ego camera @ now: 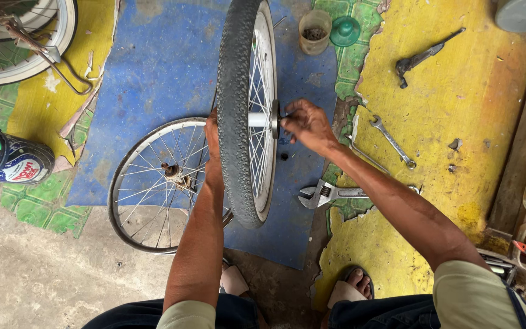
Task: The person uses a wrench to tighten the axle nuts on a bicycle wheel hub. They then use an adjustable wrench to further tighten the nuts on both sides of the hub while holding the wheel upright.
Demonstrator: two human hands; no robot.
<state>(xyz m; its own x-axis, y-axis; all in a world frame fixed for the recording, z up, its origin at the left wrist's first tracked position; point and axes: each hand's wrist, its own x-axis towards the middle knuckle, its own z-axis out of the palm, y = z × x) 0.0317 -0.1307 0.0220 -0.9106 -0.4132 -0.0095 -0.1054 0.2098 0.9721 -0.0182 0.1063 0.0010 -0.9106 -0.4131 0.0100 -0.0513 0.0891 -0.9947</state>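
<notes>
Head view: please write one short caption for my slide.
Left hand steadies an upright bicycle wheel; right hand works at its hub.

Rubber, bright metal and worn paint

The upright wheel [246,109] wears a matt, knobbly black rubber tyre over a dull silvery metal rim with thin shiny spokes. The bare rim [153,183] on the floor is glossy metal. The adjustable wrench [327,194] and spanner [392,141] look like smooth grey steel. The floor [458,91] shows rough, flaking yellow and blue paint.
</notes>
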